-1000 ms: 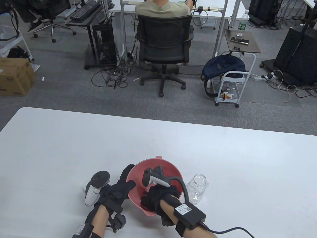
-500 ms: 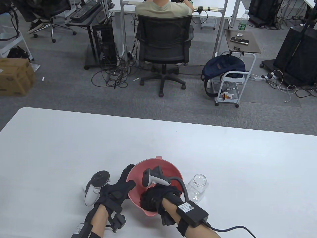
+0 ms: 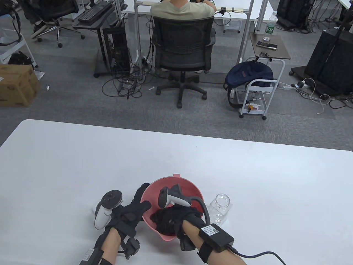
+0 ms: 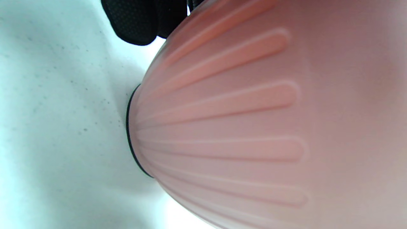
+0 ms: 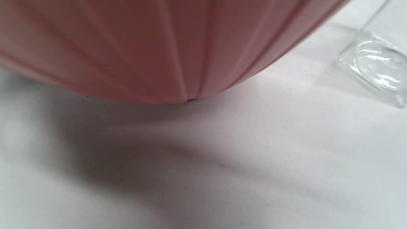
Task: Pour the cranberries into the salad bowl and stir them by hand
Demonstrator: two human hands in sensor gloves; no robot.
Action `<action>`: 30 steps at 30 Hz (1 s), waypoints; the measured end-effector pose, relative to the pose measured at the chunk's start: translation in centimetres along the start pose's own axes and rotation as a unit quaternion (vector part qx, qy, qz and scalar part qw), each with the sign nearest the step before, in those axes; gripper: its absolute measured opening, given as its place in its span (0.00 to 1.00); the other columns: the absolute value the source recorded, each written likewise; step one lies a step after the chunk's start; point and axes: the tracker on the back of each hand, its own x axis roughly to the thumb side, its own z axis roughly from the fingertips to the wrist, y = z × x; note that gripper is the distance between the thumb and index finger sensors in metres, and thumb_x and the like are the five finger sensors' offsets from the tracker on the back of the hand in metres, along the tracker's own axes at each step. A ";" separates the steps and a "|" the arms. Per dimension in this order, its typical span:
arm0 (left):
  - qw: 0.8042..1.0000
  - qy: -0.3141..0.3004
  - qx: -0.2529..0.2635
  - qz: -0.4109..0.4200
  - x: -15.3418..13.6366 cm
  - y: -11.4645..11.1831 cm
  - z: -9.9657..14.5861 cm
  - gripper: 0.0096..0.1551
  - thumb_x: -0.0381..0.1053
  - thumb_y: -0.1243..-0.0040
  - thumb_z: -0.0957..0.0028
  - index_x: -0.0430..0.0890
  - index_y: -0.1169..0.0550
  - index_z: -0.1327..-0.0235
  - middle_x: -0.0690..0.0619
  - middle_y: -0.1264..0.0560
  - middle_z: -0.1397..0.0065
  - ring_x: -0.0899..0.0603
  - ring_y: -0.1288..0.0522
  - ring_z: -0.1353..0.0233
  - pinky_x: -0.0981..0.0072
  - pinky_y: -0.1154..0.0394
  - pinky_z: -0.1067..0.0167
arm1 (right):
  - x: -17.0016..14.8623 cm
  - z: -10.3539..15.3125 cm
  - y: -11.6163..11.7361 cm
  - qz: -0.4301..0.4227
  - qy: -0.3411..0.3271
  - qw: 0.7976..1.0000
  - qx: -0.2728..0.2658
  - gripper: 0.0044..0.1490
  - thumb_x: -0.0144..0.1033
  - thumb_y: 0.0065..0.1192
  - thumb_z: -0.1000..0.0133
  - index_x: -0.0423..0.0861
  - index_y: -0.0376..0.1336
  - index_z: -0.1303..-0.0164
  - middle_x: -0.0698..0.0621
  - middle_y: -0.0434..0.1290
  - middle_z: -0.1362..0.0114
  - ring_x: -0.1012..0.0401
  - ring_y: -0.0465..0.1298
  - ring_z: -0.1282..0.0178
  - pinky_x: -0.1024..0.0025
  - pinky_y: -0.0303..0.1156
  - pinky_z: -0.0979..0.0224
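The pink ribbed salad bowl [image 3: 190,187] stands near the table's front edge. It fills the left wrist view [image 4: 238,127] and the top of the right wrist view [image 5: 159,47]. My left hand [image 3: 143,197] grips its left side, thumb on the rim and fingers [image 4: 140,19] round the outer wall. My right hand [image 3: 162,219] is down inside the bowl, fingers spread leftwards along the bottom. The glove hides most of the dark cranberries. The empty clear jar [image 3: 219,208] stands upright just right of the bowl, its base also in the right wrist view [image 5: 375,66].
The white table [image 3: 82,165] stretches wide to the left, right and far side. A cable runs from my right wrist off the bottom edge. Beyond the table a person sits at a desk on an office chair [image 3: 182,49].
My right hand has swept leftwards inside the bowl, its fingers now nearer the left wall. The left hand, bowl and jar have stayed put.
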 end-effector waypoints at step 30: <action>1.000 -0.001 0.009 0.018 -0.1 -0.4 0.1 0.42 0.67 0.57 0.35 0.71 0.62 0.17 0.47 0.52 0.08 0.31 0.44 0.15 0.45 0.35 0.23 | 0.0 0.3 -0.1 -0.002 0.023 1.000 -0.006 0.57 0.80 0.55 0.45 0.60 0.42 0.14 0.55 0.42 0.09 0.59 0.63 0.18 0.63 0.71 0.20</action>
